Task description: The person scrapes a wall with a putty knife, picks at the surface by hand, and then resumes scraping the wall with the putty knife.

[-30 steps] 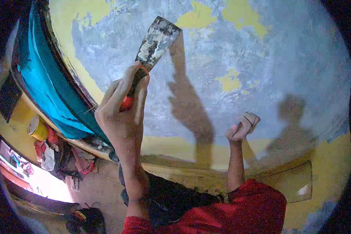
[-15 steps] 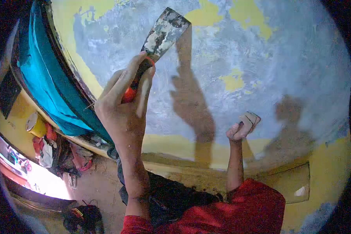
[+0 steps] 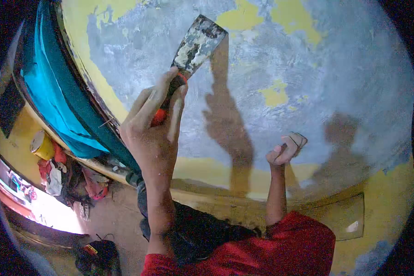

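My left hand is wrapped round the red-and-black handle of a putty knife, its blade pointing up. Dried pale filler and dark patches cover the blade. The blade's right corner meets its own shadow on the wall, so it is at or very near the surface. Patchy grey-white filler coats the yellow wall there. Lower right, my right hand is closed, fingers curled in and thumb pressed over. A dark line crosses the fingers; what is inside, if anything, is hidden.
A teal cloth hangs along a dark frame at left. Beyond it are a yellow bucket and hanging clothes near a bright opening. A black bag-like object lies on the floor. A framed panel is at lower right.
My left hand and the putty knife have shifted slightly down and to the right. My right hand has barely moved and stays closed.
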